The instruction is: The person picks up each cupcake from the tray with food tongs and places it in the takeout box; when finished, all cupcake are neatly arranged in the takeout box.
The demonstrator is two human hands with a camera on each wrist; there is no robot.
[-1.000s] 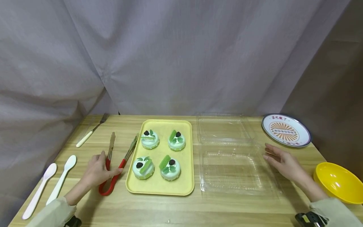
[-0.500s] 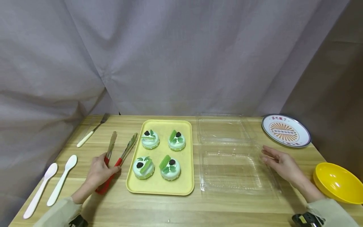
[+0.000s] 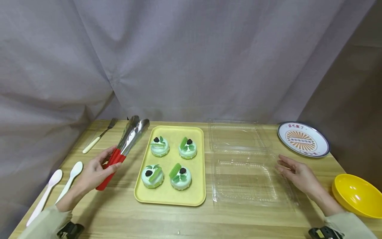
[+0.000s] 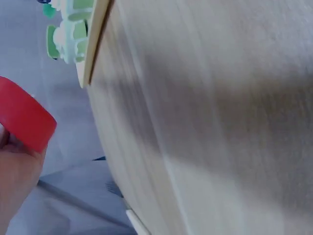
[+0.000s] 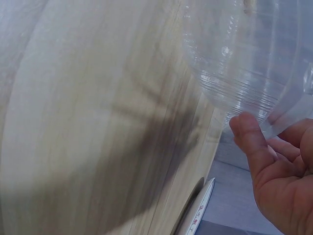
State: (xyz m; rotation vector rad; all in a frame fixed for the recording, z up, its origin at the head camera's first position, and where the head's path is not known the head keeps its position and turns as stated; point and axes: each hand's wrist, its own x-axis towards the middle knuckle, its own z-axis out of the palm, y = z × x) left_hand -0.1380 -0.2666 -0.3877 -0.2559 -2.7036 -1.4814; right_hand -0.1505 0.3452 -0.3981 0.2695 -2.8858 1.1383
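Note:
My left hand point(image 3: 94, 172) grips a pair of tongs point(image 3: 122, 149) by their red handles, thumb across the near side. Their metal ends point away, raised beside the tray point(image 3: 169, 198), with the two arms close together. In the left wrist view the red handle end point(image 4: 25, 115) sticks out past the hand. Four-sided and clear, a plastic box point(image 3: 243, 181) lies right of the tray with its lid point(image 3: 235, 135) behind. My right hand point(image 3: 299, 176) is at the box's right edge, thumb and fingertips right at the rim point(image 5: 264, 128) and spread apart, fingers relaxed.
Several small green-and-white cakes point(image 3: 180, 178) topped with berries stand on the yellow tray. Two white spoons point(image 3: 43, 200) and a fork point(image 3: 99, 136) lie at left. A patterned plate point(image 3: 302, 139) and yellow bowl point(image 3: 358, 196) stand at right, a grey curtain point(image 3: 191, 59) behind.
My left hand has taken hold of the tongs, squeezed their arms together and lifted them off the table, metal ends rising. My right hand has stayed at the box's edge.

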